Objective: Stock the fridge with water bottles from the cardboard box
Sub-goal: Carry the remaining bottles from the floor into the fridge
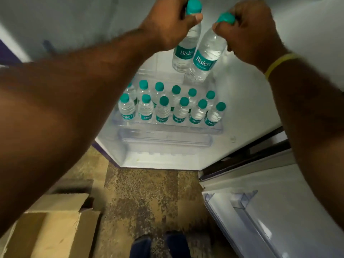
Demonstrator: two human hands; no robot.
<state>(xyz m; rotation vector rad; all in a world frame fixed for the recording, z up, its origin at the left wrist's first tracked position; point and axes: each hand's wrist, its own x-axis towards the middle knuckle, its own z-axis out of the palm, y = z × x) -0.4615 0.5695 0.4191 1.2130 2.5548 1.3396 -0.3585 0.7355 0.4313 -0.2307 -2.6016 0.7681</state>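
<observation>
The white open fridge [242, 108] is filling the middle of the view, with its white door [279, 211] swinging out at the lower right; the clear door rack is showing nothing in it. The brown cardboard box [55, 220] is sitting on the speckled floor [149, 192] at the lower left, well apart from the fridge, and its flaps are hiding whatever is inside, so I cannot tell how many bottles are left in it.

Inside the fridge, the clear plastic shelf [167, 127] is carrying about a dozen small clear water bottles with teal caps [162, 110], standing upright in two tight rows. Below it, the clear lower drawer [165, 138] is looking bare as far as the haze allows.

Above that shelf, two more bottles are hanging in the air. The left hand [167, 25] is curling round the neck of the left clear teal-labelled bottle [183, 53], just under its cap. The right hand [249, 32], with a yellow band [279, 61] on its wrist, is pinching the right clear teal-labelled bottle [206, 56] at the cap, so that bottle is tilting and touching its neighbour.

These full bottles are probably feeling light but thin-walled and slightly slick. The stiff neck is looking like the safest place to hold, since the body would likely dent if squeezed.
</observation>
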